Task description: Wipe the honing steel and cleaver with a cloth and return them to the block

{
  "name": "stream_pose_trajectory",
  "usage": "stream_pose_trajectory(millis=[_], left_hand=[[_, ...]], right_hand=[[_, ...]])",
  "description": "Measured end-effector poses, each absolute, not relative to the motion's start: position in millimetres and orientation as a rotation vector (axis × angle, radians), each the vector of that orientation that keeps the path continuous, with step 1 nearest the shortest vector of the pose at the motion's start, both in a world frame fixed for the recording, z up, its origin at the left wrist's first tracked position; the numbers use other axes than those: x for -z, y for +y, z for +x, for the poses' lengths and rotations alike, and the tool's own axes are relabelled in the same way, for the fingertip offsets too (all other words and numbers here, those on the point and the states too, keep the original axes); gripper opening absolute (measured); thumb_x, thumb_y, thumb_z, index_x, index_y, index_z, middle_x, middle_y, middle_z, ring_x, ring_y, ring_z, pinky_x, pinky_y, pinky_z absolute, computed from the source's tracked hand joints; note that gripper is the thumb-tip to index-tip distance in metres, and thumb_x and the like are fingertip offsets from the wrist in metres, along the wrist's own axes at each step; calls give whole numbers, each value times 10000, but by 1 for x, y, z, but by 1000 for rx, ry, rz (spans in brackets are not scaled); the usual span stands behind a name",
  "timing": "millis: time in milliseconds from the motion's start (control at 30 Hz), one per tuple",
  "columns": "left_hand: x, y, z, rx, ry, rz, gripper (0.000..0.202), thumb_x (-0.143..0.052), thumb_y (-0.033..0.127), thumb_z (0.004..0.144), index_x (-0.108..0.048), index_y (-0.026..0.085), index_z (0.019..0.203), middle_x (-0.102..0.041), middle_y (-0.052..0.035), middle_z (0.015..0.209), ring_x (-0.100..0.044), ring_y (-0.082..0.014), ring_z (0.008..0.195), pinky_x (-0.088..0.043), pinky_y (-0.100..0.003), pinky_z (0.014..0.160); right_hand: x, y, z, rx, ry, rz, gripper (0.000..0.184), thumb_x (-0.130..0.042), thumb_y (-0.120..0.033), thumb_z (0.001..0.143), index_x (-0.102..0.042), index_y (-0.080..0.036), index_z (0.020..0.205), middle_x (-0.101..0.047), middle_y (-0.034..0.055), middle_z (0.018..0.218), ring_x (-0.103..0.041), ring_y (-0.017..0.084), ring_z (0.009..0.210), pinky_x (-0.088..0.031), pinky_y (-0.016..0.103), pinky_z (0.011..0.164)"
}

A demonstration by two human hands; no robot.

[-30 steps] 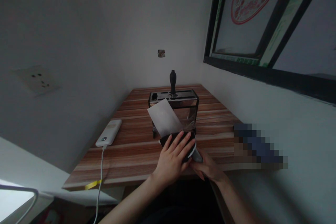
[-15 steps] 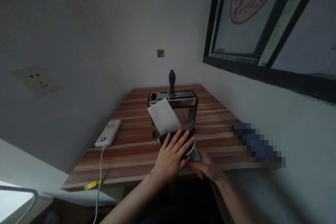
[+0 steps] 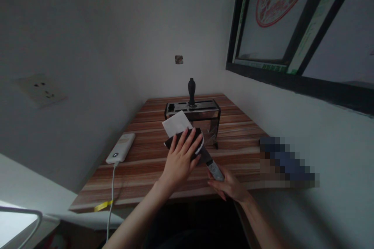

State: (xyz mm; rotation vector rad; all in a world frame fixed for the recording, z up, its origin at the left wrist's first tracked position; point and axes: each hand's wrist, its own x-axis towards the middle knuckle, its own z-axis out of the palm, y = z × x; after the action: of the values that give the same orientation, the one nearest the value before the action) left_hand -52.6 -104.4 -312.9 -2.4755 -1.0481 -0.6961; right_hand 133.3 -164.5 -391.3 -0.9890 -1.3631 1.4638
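1. Risked, by judgement, a cut to the left hand [image 3: 179,162], from a slip of the black cloth [image 3: 169,141] on the cleaver [image 3: 177,123]; could not tell the sharp side from the blunt.
2. Risked also a twist of the cleaver, from uneven pressure under the left hand against a one-handed hold at the handle [image 3: 215,171].
3. Risked a knock against the metal knife rack [image 3: 204,106] close beyond, from too long a push forward.
4. Gripped the handle in a closed right hand [image 3: 229,183], near the front edge of the wooden tabletop [image 3: 137,179].
5. Rested the left hand across the white-edged cloth over the blade, fingers extended and slightly spread; could not tell how firmly pinched from beneath.
6. Slanted the cleaver forward and leftward from the right hand, under the cloth and left hand, with its bare end just past both, before the rack.
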Motion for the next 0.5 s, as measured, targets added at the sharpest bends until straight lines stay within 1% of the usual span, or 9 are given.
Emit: stream_pose_trajectory(millis=[167, 367, 500], left_hand=[[292, -86, -62, 760, -1128, -2398, 572, -422, 300, 924, -218, 239, 1455, -183, -42, 1531, -106, -247, 1413, -123, -479, 1132], [269, -61, -69, 856, -1167, -2361, 545, -384, 301, 940, -223, 212, 1453, -173, -54, 1533, -88, -239, 1416, -114, -491, 1131], [261, -54, -69, 907, -1199, -2358, 539, -365, 301, 945, -214, 214, 1455, -190, -42, 1531, -111, -223, 1414, -125, -478, 1134]], right_hand=[[389, -165, 134, -1488, -1389, -967, 285, -665, -373, 749, -486, -180, 858, -413, -106, 525, -358, 19, 309, -276, 141, 305], [390, -165, 134, -1500, -1377, -966, 290, -674, -368, 738, -484, -183, 857, -420, -102, 559, -368, 17, 313, -279, 140, 296], [390, -166, 134, -1497, -1392, -956, 268, -658, -356, 758, -486, -181, 864, -414, -108, 523, -365, 19, 309, -270, 140, 304]])
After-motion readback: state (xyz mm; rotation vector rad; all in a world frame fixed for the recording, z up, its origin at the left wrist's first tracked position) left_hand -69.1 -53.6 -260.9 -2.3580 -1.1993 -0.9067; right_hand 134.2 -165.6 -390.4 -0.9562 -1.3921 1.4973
